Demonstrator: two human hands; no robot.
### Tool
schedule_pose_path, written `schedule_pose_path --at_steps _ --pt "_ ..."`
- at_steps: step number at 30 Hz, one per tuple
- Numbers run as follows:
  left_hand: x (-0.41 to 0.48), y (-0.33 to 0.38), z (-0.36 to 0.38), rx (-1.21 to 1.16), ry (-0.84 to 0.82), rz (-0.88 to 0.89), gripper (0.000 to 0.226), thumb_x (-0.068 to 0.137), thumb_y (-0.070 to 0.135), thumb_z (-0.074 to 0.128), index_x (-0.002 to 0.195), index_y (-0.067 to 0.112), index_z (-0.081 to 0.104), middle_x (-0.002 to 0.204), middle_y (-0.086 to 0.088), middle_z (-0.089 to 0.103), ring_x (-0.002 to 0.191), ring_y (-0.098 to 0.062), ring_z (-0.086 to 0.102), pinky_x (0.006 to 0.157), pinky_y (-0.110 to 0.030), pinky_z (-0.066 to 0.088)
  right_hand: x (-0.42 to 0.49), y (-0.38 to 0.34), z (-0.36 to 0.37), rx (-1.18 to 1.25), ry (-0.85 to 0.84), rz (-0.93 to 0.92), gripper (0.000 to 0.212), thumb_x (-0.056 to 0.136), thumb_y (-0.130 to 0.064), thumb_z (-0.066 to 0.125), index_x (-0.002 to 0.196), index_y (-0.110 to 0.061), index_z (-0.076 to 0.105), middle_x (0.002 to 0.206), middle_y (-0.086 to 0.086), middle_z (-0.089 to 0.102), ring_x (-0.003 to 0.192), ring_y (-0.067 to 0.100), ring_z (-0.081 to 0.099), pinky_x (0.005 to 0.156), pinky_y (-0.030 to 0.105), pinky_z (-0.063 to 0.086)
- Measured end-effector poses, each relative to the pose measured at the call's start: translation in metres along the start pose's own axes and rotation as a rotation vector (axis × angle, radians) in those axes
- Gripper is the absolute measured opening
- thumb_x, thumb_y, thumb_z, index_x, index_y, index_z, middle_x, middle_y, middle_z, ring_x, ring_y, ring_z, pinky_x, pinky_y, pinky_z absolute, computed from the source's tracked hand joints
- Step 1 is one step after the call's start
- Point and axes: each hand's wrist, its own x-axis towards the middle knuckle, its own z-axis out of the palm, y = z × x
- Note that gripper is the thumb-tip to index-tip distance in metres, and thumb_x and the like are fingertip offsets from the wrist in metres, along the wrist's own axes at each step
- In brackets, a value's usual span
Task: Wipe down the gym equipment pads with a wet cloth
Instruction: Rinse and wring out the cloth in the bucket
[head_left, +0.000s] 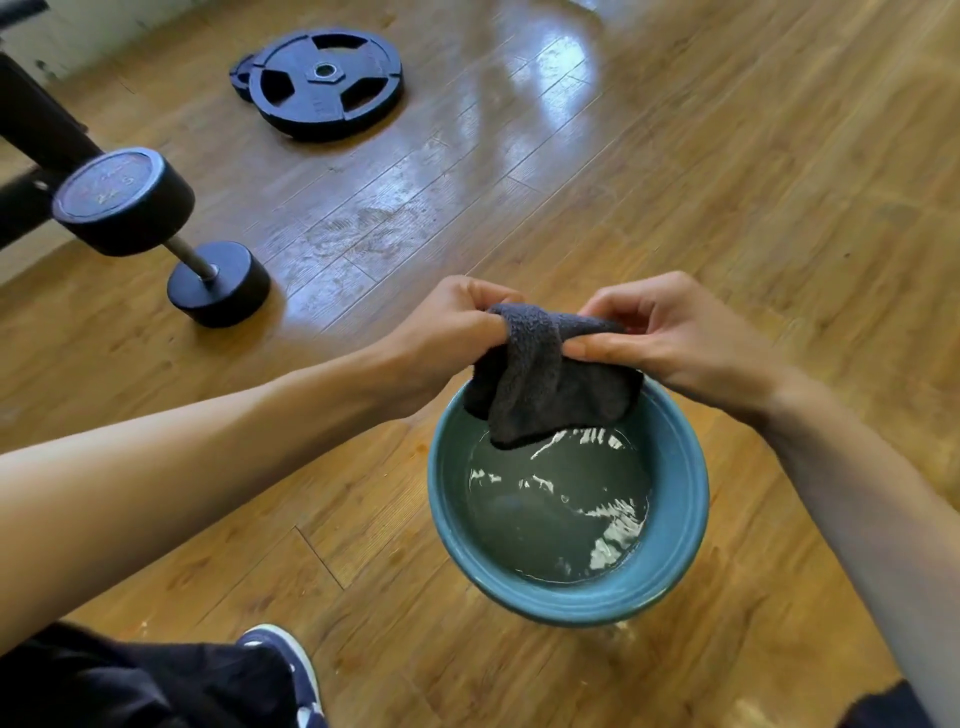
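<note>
A dark grey cloth hangs over the far side of a teal bowl that holds rippling water. Its lower edge hangs at about the water's surface. My left hand grips the cloth's top left end with curled fingers. My right hand pinches the top right end between thumb and fingers. Both hands hold it bunched just above the bowl's far rim. No equipment pad is clearly in view.
The bowl stands on a wooden floor. A black dumbbell lies to the left, and black weight plates lie further back. A black equipment frame is at the far left. My shoe is near the bottom.
</note>
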Motion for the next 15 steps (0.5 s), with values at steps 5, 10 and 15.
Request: schedule_pose_path --at_steps 5,10,15 --pt "-0.002 -0.001 0.001 -0.430 -0.175 -0.090 0.025 0.078 0.006 0.045 0.061 0.016 0.061 0.064 -0.002 0.054 0.058 -0.014 0.051 0.056 -0.025 0.040 0.000 -0.005 0.005 -0.032 -0.006 0.040 0.041 0.094 -0.033 0.065 0.067 -0.006 0.051 0.064 -0.005 0.039 0.061 0.008 0.036 0.054 0.024 0.028" --pt "0.001 -0.007 -0.002 -0.207 -0.193 -0.089 0.040 0.086 0.015 0.071 0.124 0.005 0.062 0.117 -0.014 0.073 0.105 -0.027 0.074 0.089 -0.041 0.062 0.001 0.002 0.005 0.119 0.056 0.101 0.058 0.097 -0.044 0.061 0.076 0.009 0.046 0.075 0.006 0.038 0.071 0.019 0.034 0.060 0.036 0.026" --pt "0.008 -0.020 -0.003 -0.151 -0.169 -0.009 0.046 0.091 0.001 0.072 0.135 0.004 0.061 0.124 -0.017 0.072 0.113 -0.030 0.070 0.097 -0.039 0.058 0.003 0.002 0.010 0.106 0.033 0.207 0.047 0.075 -0.051 0.081 0.092 -0.013 0.059 0.080 -0.008 0.064 0.070 0.007 0.061 0.062 0.020 0.046"
